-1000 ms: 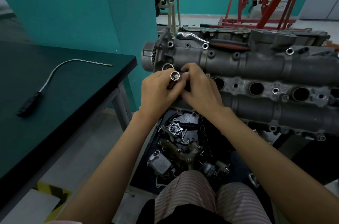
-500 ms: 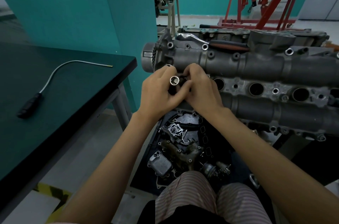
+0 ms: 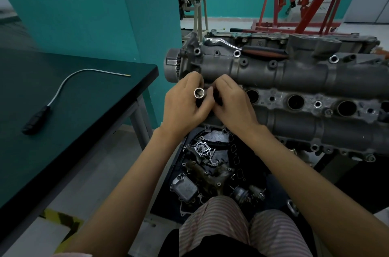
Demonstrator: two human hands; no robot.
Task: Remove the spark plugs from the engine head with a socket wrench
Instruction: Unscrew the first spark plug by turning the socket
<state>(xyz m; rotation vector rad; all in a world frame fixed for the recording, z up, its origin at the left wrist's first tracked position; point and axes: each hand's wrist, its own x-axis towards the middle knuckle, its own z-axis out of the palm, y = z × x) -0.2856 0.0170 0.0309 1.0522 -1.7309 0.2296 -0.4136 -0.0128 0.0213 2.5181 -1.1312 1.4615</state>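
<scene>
Chrome deep socket (image 3: pixel 199 93) | I'm seeing left hand (image 3: pixel 185 107) gripping it, right hand (image 3: pixel 231 105) pinching beside it, over grey cast engine head (image 3: pixel 294 80) | three plug wells looking empty | progress: apparently late.

Two hands at the engine: left (image 3: pixel 185 107), right (image 3: pixel 233 105). One socket (image 3: pixel 199 93), open end up. One engine head (image 3: pixel 294 80) showing three open plug wells. One ratchet (image 3: pixel 242 47) on top. One flexible tool (image 3: pixel 63 92) on one table (image 3: pixel 88 130). One red hoist (image 3: pixel 305 4) behind.
</scene>
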